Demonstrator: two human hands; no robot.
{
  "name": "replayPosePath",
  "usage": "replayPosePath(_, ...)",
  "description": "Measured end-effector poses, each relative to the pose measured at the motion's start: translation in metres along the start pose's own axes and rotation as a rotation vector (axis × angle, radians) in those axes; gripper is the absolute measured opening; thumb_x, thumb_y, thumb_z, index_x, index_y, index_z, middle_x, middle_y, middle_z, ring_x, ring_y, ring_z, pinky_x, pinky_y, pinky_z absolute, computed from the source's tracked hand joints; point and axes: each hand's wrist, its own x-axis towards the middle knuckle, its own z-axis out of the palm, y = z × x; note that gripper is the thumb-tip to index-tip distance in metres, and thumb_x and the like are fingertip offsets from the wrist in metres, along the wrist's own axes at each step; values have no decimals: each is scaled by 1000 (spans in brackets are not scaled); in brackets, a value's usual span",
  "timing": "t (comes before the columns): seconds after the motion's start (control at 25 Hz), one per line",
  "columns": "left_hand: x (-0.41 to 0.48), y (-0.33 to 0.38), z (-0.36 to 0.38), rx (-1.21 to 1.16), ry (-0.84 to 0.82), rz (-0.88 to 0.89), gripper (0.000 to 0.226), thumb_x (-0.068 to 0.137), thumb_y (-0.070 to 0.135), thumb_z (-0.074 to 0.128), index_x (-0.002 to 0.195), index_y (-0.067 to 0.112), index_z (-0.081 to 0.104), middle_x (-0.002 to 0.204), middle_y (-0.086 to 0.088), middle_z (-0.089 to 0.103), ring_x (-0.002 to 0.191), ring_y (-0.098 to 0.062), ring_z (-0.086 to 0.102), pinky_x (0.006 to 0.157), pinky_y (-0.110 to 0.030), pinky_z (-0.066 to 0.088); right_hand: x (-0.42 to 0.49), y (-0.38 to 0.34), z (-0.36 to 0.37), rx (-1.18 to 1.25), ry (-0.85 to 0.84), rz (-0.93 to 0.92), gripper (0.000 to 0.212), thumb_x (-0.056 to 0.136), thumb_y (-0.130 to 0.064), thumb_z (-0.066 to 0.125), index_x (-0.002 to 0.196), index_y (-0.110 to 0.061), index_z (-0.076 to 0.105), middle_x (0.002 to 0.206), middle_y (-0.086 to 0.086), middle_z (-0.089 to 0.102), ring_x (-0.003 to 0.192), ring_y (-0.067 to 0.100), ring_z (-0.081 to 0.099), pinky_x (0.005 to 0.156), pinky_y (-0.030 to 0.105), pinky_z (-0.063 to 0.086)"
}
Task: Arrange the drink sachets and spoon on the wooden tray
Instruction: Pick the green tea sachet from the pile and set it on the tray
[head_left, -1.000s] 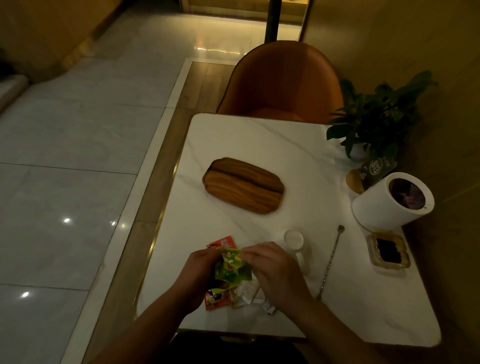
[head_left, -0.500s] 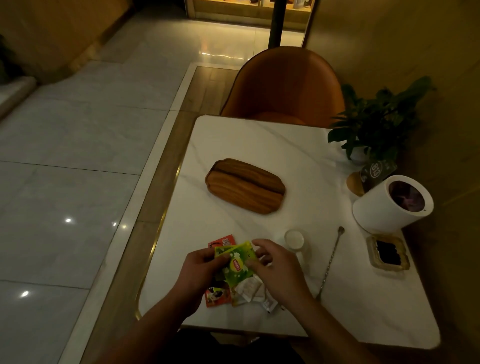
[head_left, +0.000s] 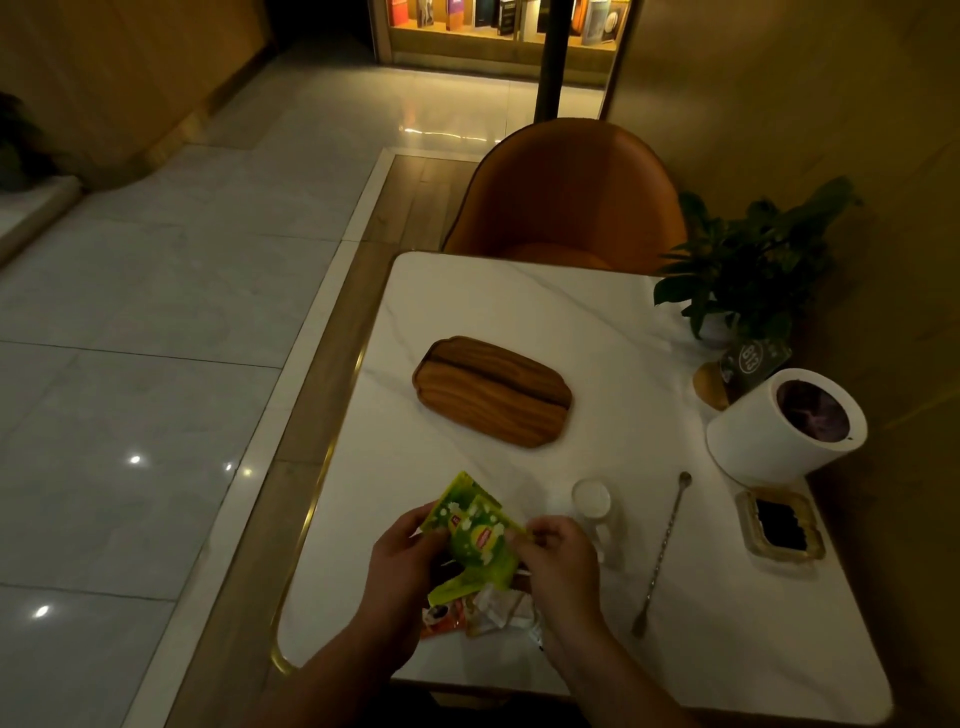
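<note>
We saw a dim, warm-tinted frame: brightest light sat at the bookshelf (head_left: 498, 23), glare dots on floor tiles (head_left: 156, 405), edges bowed.

Two hands, left hand (head_left: 402, 558) and right hand (head_left: 561, 564), hold green drink sachets (head_left: 475, 535) above a marble table (head_left: 493, 312), near the wooden tray (head_left: 493, 397); a long spoon (head_left: 661, 553) lies to their right.

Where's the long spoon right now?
In the head view the spoon lies on the white table, to the right of the right hand, between the small glass and the ashtray.
</note>
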Motion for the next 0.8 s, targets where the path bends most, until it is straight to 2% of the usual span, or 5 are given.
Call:
replayPosePath(0.12,-3,-1,10,-97,10,-17,25,99,-1,46,105,2,70,96,-25,77,83,-39,77,60,-38,62,0,8,10,60,87,49,26,77,-3,78,91,-17,62,89,17,72,79,33,72,65,51,62)
replayPosePath(0.28,-4,-3,16,-153,7,-20,21,101,9,51,106,-3,68,101,-27,76,93,-43,74,79,-53,63,2,9,16,204,130,64,25,79,0,76,96,-18,71,86,11,72,79,27,72,67,41,60)
replayPosePath(0.4,-3,-6,18,-131,14,-24,22,101,6,49,108,-8,63,96,-27,75,91,-46,71,86,-57,55,3,6,17,136,217,36,7,79,-6,78,83,-10,73,78,8,73,68,20,69,56,33,54)
replayPosePath(0.56,-5,-11,18,-52,-29,28,21,102,9,49,109,3,67,102,-25,76,92,-45,73,84,-57,58,-2,6,17,91,142,73,11,81,-12,77,78,-7,68,73,13,72,61,23,68,53,33,56)
replayPosePath(0.8,-12,-14,13,-9,1,-1,27,106,17,45,107,16,72,97,-13,80,80,-28,78,60,-29,60,-13,13,20,-36,-10,0,14,80,-12,78,73,-10,66,78,14,72,79,31,72,74,49,62)
